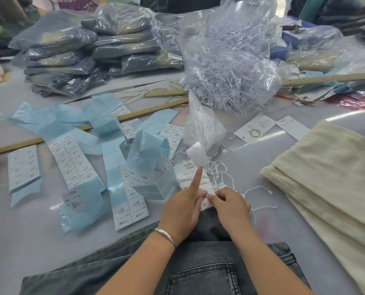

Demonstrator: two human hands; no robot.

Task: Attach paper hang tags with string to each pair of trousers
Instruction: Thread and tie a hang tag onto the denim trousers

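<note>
Both hands meet over the dark trousers (198, 262). Left hand (181, 209) points its index finger up, a white sticker (197, 155) on the tip; right hand (230, 204) pinches the hang tag (205, 204). Strings (220, 173) lie just beyond; bare table (28, 241) left, cream fabric (326, 177) right.

Label sheets (71, 165) lie left of trousers (200, 271), bagged stack (96, 52) behind.
</note>
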